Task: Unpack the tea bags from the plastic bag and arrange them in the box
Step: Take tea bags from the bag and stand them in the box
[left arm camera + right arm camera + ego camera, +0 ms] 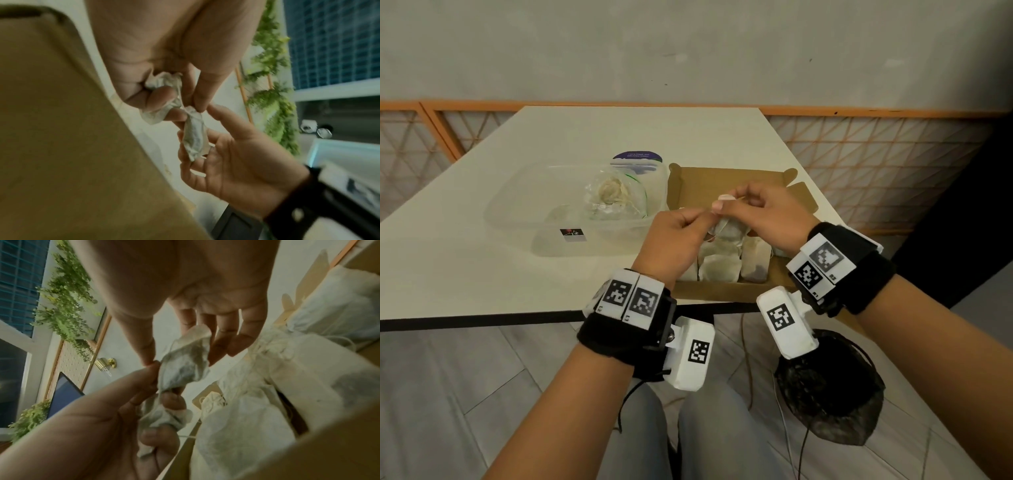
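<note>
Both hands hover over the open cardboard box (722,178), each with a small tea bag, and a thread seems to join the two. My left hand (688,219) curls its fingers round a crumpled tea bag (160,84). My right hand (736,205) pinches the second tea bag (185,360) between thumb and fingers. Several tea bags (719,270) stand in the near part of the box, also seen as tea bags (246,426) in the right wrist view. A clear plastic bag (616,195) with more tea bags lies left of the box.
The plastic bag sits inside a clear plastic tub (517,205), with a purple-labelled lid (637,158) behind it. The box stands at the table's near edge (482,317). A black pouch (828,387) hangs below the table on the right. A wall rises behind the table.
</note>
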{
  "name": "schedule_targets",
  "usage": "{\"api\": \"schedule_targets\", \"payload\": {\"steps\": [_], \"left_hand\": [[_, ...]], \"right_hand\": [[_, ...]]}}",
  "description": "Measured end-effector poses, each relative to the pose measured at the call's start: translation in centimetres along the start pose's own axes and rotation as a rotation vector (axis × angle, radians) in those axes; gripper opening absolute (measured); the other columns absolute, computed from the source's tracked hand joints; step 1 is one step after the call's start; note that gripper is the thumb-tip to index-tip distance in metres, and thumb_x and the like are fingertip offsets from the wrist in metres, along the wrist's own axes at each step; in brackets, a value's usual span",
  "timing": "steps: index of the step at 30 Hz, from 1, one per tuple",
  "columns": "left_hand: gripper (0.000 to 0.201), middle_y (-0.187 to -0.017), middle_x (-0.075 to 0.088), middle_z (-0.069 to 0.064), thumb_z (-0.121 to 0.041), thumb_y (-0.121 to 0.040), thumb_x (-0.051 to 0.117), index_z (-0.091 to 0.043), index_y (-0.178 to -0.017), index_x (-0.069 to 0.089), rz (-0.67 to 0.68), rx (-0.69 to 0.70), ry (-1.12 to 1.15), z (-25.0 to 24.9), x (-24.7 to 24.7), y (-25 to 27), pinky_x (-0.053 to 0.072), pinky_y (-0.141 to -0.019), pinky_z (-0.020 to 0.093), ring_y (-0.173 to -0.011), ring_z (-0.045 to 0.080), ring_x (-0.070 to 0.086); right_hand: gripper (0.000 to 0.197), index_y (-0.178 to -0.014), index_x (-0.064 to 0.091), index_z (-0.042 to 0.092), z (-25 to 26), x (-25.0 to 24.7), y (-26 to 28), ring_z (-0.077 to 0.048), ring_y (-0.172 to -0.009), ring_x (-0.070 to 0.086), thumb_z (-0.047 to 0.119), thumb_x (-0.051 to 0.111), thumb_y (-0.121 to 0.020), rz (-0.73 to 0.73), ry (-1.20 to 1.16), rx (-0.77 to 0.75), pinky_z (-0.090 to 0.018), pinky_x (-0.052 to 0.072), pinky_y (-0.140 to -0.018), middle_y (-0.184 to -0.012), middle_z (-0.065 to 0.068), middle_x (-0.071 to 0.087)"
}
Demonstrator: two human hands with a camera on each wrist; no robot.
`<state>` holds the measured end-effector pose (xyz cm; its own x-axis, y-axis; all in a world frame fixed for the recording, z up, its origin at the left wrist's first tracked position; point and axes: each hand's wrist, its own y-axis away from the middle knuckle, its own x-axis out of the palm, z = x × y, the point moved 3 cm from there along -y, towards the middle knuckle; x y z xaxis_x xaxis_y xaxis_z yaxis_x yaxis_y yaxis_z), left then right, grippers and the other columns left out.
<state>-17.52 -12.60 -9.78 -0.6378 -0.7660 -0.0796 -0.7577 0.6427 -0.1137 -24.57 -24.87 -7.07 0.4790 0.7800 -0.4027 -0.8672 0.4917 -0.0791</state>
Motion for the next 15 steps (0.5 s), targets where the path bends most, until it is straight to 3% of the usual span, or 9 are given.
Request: {"api": "schedule_targets", "payload": {"steps": [2, 4, 6, 8, 10, 12, 15], "left_hand": [[0.027, -0.070, 0.061, 0.023, -0.018, -0.094, 0.056, -0.001, -0.079, 0.071, 0.013, 0.129, -0.116, -0.3, 0.2, 0.2, 0.041, -0.064, 0.023, -0.067, 0.015, 0.051], [0.019, -0.073, 0.068, 0.013, -0.018, -0.094, 0.057, -0.016, -0.084, 0.074, -0.011, 0.165, -0.139, -0.4, 0.1, 0.3, 0.046, -0.069, 0.024, -0.069, 0.012, 0.057], [0.018, -0.079, 0.071, 0.008, -0.018, -0.094, 0.056, -0.016, -0.087, 0.073, -0.046, 0.163, -0.127, -0.3, -0.2, 0.1, 0.049, -0.073, 0.025, -0.072, 0.010, 0.061], [0.021, -0.077, 0.069, 0.008, -0.019, -0.095, 0.056, -0.013, -0.083, 0.072, -0.078, 0.146, -0.106, -0.3, -0.6, -0.2, 0.048, -0.065, 0.024, -0.069, 0.009, 0.059], [0.023, -0.067, 0.064, -0.003, -0.019, -0.095, 0.055, -0.017, -0.076, 0.069, -0.101, 0.118, -0.076, -0.2, -0.9, -0.5, 0.040, -0.056, 0.015, -0.062, 0.003, 0.056], [0.023, -0.062, 0.061, -0.010, -0.018, -0.095, 0.055, -0.018, -0.075, 0.068, -0.090, 0.106, -0.057, 0.0, -0.9, -0.6, 0.036, -0.052, 0.009, -0.056, -0.004, 0.054], [0.020, -0.067, 0.060, -0.005, -0.019, -0.095, 0.055, -0.010, -0.084, 0.070, -0.045, 0.114, -0.066, 0.1, -0.4, -0.3, 0.036, -0.052, 0.007, -0.058, -0.005, 0.054]], "right_hand": [[0.011, -0.088, 0.063, 0.011, 0.1, -0.3, -0.1, -0.014, -0.076, 0.060, 0.021, 0.065, -0.084, 0.002, 0.046, -0.001, -0.023, 0.048, -0.073, -0.086, -0.007, 0.065], [0.003, -0.086, 0.064, 0.012, 0.0, -0.8, -0.2, -0.011, -0.072, 0.058, 0.010, 0.062, -0.085, 0.024, 0.109, -0.003, -0.018, 0.047, -0.070, -0.079, -0.002, 0.062], [0.015, -0.086, 0.064, 0.016, -0.3, -1.3, -0.4, -0.014, -0.072, 0.057, 0.002, 0.056, -0.084, 0.041, 0.253, -0.003, -0.022, 0.048, -0.071, -0.077, -0.002, 0.060], [0.023, -0.088, 0.063, 0.018, -0.8, -1.9, -0.4, -0.022, -0.080, 0.059, 0.001, 0.048, -0.087, 0.009, 0.427, 0.018, -0.025, 0.048, -0.074, -0.085, -0.006, 0.062], [0.023, -0.098, 0.062, 0.017, -0.8, -2.6, -0.3, -0.024, -0.084, 0.060, 0.005, 0.044, -0.091, -0.078, 0.471, 0.017, -0.014, 0.045, -0.065, -0.097, -0.012, 0.064], [0.017, -0.107, 0.060, 0.017, -0.2, -2.6, 0.0, -0.021, -0.085, 0.060, 0.017, 0.052, -0.092, -0.091, 0.303, 0.002, -0.007, 0.043, -0.063, -0.106, -0.014, 0.064], [0.035, -0.109, 0.060, 0.019, 0.9, -1.9, 0.4, -0.014, -0.094, 0.063, 0.044, 0.060, -0.084, 0.035, 0.169, 0.030, -0.022, 0.049, -0.081, -0.105, -0.003, 0.066]]}}
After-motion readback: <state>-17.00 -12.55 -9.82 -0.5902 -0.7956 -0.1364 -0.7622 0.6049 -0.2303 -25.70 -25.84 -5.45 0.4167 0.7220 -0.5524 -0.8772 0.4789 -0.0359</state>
